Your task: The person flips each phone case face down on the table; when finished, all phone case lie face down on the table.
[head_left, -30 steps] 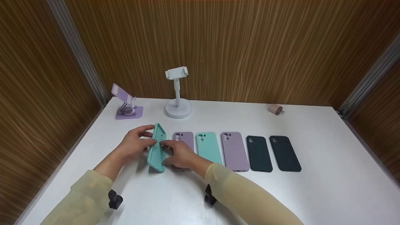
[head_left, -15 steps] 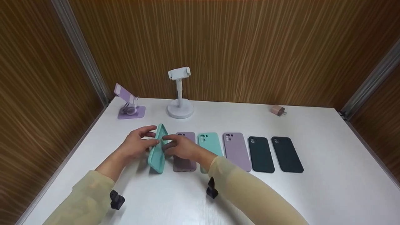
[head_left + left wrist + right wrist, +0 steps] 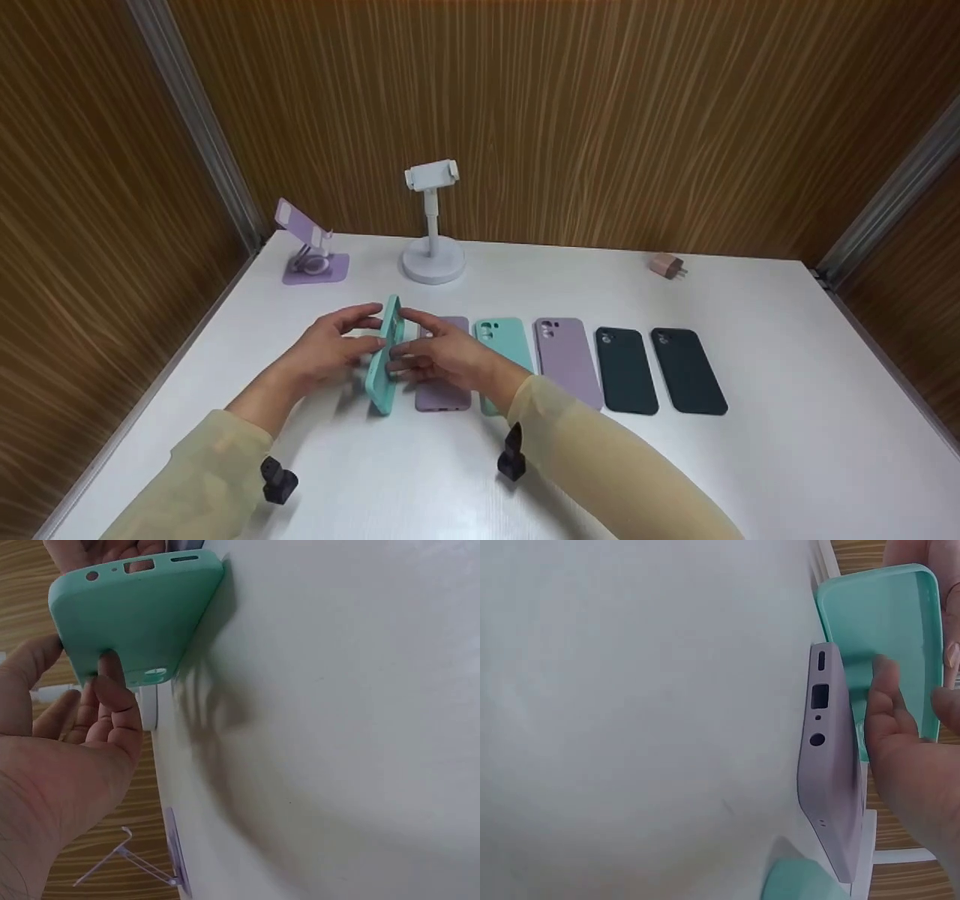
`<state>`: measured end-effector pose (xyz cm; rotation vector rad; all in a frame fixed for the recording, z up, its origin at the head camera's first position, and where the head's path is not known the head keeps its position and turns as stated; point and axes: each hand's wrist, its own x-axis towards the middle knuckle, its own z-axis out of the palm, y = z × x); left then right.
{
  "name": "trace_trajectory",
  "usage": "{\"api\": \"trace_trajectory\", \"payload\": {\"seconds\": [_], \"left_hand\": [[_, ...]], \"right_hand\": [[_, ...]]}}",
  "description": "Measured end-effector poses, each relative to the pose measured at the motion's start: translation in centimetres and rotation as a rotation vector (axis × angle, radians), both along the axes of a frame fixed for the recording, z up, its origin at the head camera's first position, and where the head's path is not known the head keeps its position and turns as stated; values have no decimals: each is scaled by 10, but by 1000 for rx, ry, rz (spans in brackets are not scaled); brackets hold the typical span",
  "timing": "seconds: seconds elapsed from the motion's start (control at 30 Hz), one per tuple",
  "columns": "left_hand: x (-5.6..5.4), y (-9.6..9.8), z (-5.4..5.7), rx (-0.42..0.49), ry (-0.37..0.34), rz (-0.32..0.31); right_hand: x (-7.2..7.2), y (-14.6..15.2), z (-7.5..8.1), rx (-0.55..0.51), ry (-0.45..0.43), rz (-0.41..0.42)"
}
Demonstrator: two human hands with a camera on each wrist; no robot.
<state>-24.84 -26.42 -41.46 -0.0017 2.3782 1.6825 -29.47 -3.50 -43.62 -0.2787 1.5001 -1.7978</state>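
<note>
A mint-green phone case [image 3: 384, 375] stands on its long edge, its hollow side facing right. My left hand [image 3: 322, 349] holds it from the left, with the thumb on its outer back and another finger at the upper edge. From the right, my right hand [image 3: 450, 352] reaches into the hollow. Its fingertips [image 3: 885, 669] touch the inner face, and the index finger extends to the far upper rim. Under the right hand lies a purple phone case [image 3: 442, 397], partly covered. A second mint case [image 3: 501, 337] is partly hidden by the right wrist.
Farther right lie a lilac case [image 3: 568, 360] and two dark cases [image 3: 627, 371]. At the back stand a purple folding phone stand [image 3: 315, 259] and a white phone holder [image 3: 433, 259]. A pink plug adapter [image 3: 666, 265] lies at back right. Wooden panels enclose the table.
The held mint case has turned more upright and shifted slightly right. My right hand's index finger has spread to its far upper rim. The left hand keeps its hold.
</note>
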Motion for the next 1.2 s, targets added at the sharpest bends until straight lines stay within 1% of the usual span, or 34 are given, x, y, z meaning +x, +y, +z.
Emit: {"api": "trace_trajectory", "payload": {"seconds": [0.27,0.53,0.73,0.97,1.2], "left_hand": [[1,2,-4,43,-16,-33],[2,4,-7,46,-23,-56],[2,5,-9,67,-41,-47],[4,7,-12,99,-85,-25],[4,9,-16,116,-98,-9]], "right_hand": [[2,2,-1,-58,-27,-13],[3,5,-2,-74,-31,-19],[4,5,-4,-78,-32,-37],[6,5,-5,-80,-32,-67],[7,6,-4,-75,-26,-79]]}}
